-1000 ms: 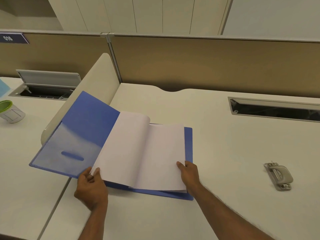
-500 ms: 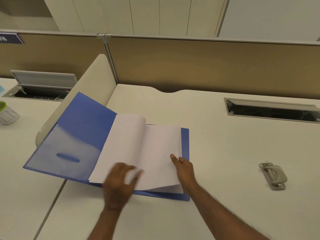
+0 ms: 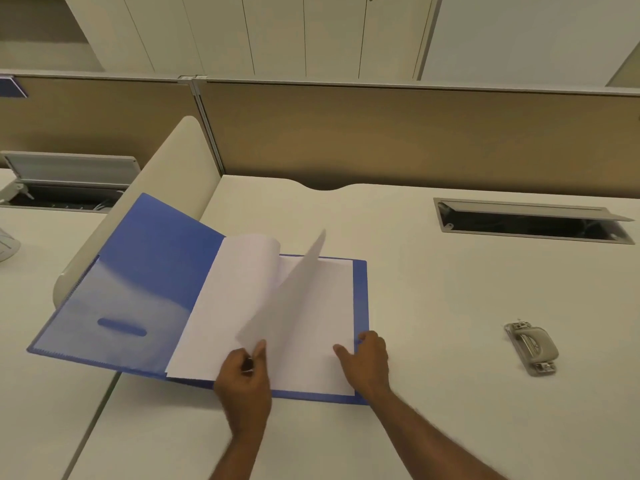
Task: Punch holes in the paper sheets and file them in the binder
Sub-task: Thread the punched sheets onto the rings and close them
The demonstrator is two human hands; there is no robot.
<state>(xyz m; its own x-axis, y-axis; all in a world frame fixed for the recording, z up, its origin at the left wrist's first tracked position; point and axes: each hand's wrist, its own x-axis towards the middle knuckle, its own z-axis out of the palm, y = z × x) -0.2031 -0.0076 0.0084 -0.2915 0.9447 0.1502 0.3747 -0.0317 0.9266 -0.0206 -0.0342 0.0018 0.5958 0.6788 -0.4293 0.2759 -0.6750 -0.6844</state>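
White desk (image 3: 433, 289) with open blue binder (image 3: 145, 271) and grey hole punch (image 3: 531, 348), well apart.

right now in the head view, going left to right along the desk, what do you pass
open blue binder cover → turned-over sheets → left hand lifting a page → right hand on the binder's right edge → grey hole punch
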